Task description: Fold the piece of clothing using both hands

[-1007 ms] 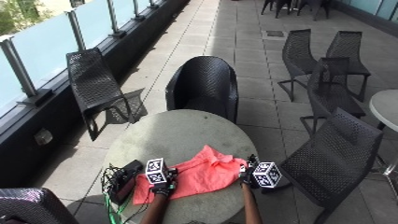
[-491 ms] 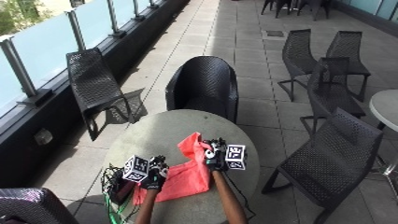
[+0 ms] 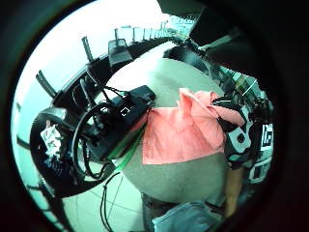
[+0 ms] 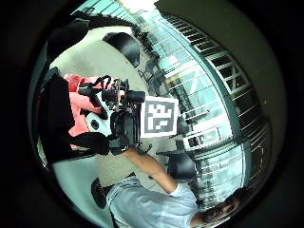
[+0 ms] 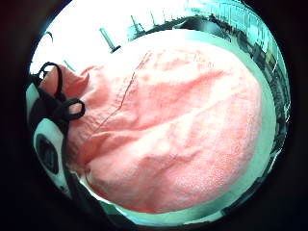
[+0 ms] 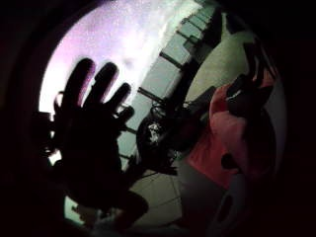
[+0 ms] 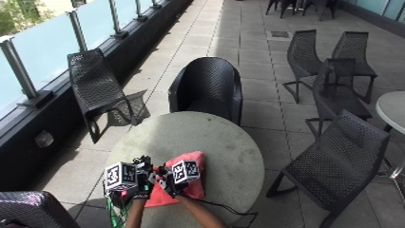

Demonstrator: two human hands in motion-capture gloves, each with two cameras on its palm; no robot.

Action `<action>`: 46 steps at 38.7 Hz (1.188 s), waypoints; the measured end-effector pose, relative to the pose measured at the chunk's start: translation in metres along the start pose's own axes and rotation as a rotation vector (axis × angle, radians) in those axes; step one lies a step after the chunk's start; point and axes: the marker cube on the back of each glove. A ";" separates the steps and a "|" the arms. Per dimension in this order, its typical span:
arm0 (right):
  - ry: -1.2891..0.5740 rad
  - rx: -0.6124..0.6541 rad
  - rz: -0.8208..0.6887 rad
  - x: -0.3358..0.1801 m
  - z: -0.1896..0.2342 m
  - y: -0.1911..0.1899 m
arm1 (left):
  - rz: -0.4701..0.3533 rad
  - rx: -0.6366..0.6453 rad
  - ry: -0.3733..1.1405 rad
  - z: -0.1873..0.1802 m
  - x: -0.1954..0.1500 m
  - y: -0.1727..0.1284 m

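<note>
Fingers of both hands cannot be made out. Since a moment ago the right hand (image 7: 179,183) has carried the garment's right side across to meet the left hand (image 7: 136,186); the pink garment (image 7: 190,183) now lies doubled on the counter's (image 7: 208,142) near-left part, one fold apparently done.

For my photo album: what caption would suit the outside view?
Two gloved hands, left and right, meet over a folded pink garment on a round table on a terrace.

Sunlit tiled terrace; round grey table (image 7: 208,137) under hands, black chairs (image 7: 208,88) beyond, glass railing (image 7: 38,47) left.
</note>
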 end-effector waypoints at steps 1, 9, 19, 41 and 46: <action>0.027 -0.003 -0.027 -0.005 0.005 0.005 | 0.000 0.007 0.001 -0.001 -0.001 0.001; 0.168 -0.050 -0.137 -0.019 0.046 0.029 | -0.024 0.065 0.056 -0.001 -0.019 0.003; 0.159 -0.360 -0.199 -0.013 0.039 0.032 | -0.022 0.059 0.027 -0.003 -0.020 0.004; 0.857 -0.389 0.128 0.098 -0.216 0.018 | 0.092 -0.116 -0.282 0.034 0.025 0.011; 0.819 -0.149 0.171 0.114 -0.231 0.022 | 0.134 -0.138 -0.361 0.046 0.037 0.016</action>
